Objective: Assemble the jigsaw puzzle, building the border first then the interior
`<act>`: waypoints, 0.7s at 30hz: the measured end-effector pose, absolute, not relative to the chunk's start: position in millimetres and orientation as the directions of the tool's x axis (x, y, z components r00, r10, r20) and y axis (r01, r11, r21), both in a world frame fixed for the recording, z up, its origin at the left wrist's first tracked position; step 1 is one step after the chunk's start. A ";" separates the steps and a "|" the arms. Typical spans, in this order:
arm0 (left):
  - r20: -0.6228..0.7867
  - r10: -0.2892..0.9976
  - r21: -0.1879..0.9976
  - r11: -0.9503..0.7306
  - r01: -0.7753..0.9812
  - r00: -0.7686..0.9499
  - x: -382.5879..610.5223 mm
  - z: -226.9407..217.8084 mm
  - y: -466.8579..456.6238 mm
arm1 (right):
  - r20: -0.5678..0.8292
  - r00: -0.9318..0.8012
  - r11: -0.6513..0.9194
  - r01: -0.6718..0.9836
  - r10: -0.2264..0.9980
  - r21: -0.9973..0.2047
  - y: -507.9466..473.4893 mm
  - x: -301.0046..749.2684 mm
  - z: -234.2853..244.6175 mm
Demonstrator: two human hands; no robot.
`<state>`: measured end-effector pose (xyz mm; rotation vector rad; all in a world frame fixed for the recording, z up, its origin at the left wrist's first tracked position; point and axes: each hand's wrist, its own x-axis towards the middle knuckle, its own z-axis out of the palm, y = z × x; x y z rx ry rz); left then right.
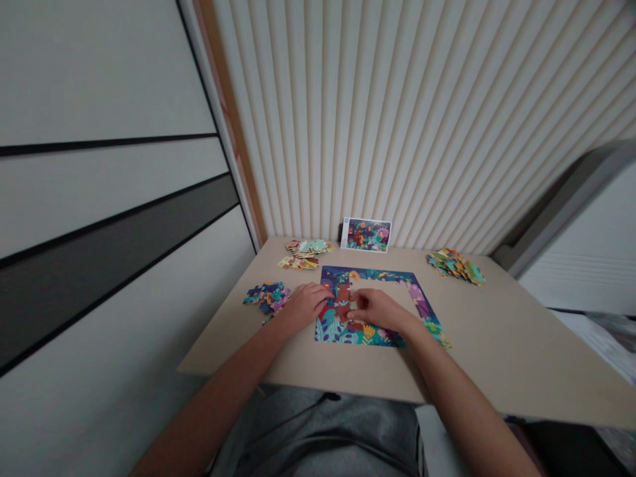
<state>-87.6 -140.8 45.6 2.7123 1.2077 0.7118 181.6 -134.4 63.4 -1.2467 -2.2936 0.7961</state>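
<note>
A partly joined jigsaw puzzle [342, 336] lies on the table, its border and left side filled with colourful pieces and bare tabletop showing in its middle. My left hand [304, 306] rests over the puzzle's left edge, fingers stretched out and touching the joined pieces. From the right, my right hand [376, 309] reaches over the inner gap. Its thumb and forefinger curve around a brown puzzle piece [344, 309] at the inner edge of the filled part. The outline of that piece is too small to make out fully.
Loose dark blue and purple pieces [268, 296] lie left of my left hand. Light-coloured pieces [307, 249] are heaped at the back left, orange and green ones [454, 265] at the back right. A picture card [366, 235] stands against the pleated wall [338, 119].
</note>
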 end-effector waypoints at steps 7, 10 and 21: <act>0.357 0.705 0.257 -0.705 0.661 0.613 -87.4 43.7 -139.3 | 0.083 -0.599 0.489 0.556 0.796 -0.672 -138.0 180.3 71.6; 0.353 0.700 0.259 -0.710 0.655 0.620 -87.1 44.5 -139.8 | 0.092 -0.674 0.500 0.442 0.733 -0.745 -137.4 185.6 76.9; 0.350 0.697 0.251 -0.714 0.654 0.626 -87.9 44.2 -139.9 | 0.098 -0.639 0.528 0.528 0.763 -0.665 -135.0 190.3 79.7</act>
